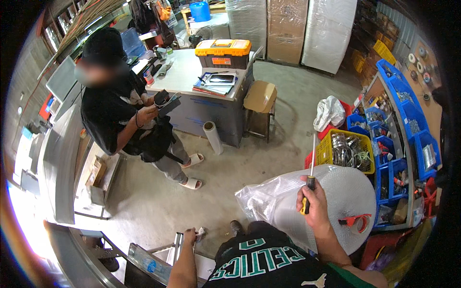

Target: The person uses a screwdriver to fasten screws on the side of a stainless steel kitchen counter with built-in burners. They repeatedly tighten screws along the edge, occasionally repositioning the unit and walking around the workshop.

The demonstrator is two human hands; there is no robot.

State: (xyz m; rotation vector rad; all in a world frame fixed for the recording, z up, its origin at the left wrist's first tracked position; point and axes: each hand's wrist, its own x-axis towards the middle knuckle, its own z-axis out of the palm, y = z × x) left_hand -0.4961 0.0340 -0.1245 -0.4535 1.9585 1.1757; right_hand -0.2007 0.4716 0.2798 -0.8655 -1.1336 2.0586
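Screwdriver held upright over a roll of bubble wrap.

The right hand (314, 204) wraps its fingers shut round the yellow-and-black handle of a screwdriver (309, 173), thin steel shaft pointing up, resting against the dimpled bubble wrap roll (350, 201); clear crinkled plastic film (259, 199) bunches at the roll's near end. The left hand (189, 237) grips a metal ladder rail (177, 247) low down, seemingly for support, fingers curled round it.
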